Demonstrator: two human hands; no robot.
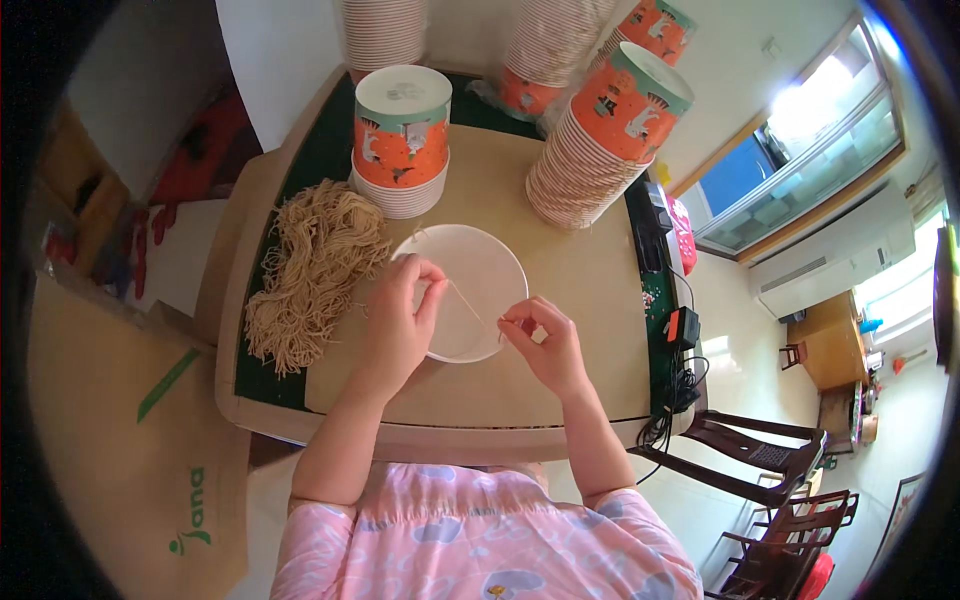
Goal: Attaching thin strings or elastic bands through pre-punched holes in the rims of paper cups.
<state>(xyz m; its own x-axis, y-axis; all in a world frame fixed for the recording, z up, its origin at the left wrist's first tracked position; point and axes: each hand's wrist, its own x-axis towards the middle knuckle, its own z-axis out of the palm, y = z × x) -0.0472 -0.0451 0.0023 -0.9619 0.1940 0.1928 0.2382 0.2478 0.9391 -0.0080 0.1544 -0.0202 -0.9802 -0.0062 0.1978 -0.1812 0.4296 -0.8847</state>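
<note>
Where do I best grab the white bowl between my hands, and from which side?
I'd pinch the white bowl by its right-hand rim, coming from the right, thumb outside and fingers inside. It sits open side up, so the exposed rim should suit a pinch. The pile of cords lies to its left, while your right hand is near that rim.

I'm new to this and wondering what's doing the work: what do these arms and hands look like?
They're human, with no machine parts visible. The left hand and right hand are bare, without gloves or cables. The forearms are uncovered too, below short pink sleeves patterned with pale bluish-purple patches.
</note>
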